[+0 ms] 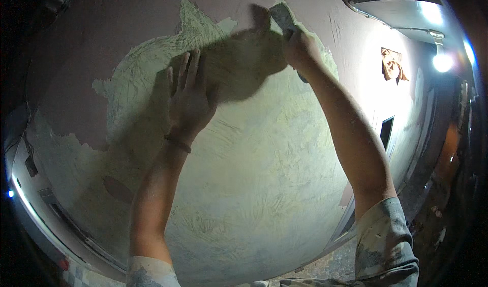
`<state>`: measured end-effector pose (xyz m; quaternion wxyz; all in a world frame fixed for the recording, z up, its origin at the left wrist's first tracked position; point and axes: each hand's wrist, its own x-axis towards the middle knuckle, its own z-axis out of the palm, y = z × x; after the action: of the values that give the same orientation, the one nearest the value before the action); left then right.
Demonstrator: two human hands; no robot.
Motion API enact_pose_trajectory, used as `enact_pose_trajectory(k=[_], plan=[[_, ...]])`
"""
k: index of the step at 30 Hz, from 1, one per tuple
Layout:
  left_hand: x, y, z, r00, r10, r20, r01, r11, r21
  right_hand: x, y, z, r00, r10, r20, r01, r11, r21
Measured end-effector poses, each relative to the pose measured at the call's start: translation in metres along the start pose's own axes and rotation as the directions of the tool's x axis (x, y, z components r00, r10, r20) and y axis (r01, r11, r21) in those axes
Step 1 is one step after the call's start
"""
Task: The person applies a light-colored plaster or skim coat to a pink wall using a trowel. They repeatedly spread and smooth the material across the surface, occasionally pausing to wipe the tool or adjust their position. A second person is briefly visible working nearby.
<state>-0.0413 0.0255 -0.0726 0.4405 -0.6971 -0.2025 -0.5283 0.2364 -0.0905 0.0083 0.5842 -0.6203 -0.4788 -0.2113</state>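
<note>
A wall fills most of the head view, its pinkish-grey coat (71,94) bordering a pale green patch (254,149) with ragged edges and scrape marks. My left hand (190,99) is raised against the green patch, fingers stretched out and apart, holding nothing. Higher up on the right, my right hand (302,50) grips a putty knife (282,15). Its broad, flat blade points up and left, at the border between green patch and pinkish coat. Most of its handle is hidden in my fist.
At the right, a lit bulb (442,62) hangs by a cable. A torn picture (392,64) is on the bright wall there, above a dark rectangular opening (387,132). A wire (373,17) runs along the upper right. Speckled floor (325,269) shows at the bottom.
</note>
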Motion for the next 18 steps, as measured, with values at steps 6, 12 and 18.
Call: enact_pose_trajectory(k=[6,12,18], plan=[[0.012,0.007,0.001,1.0,0.001,0.017,-0.001,1.0,-0.011,0.01,-0.006,-0.021,1.0,-0.001,0.024,0.0,0.998,0.059],[0.006,0.004,0.007,0.999,0.035,-0.01,-0.035,0.999,0.04,-0.006,-0.003,0.006,0.998,-0.057,-0.027,0.057,0.998,0.009],[0.016,0.011,0.006,0.999,0.034,0.042,-0.038,0.995,0.093,-0.042,-0.008,0.0,0.99,-0.107,0.095,0.112,0.993,-0.045]])
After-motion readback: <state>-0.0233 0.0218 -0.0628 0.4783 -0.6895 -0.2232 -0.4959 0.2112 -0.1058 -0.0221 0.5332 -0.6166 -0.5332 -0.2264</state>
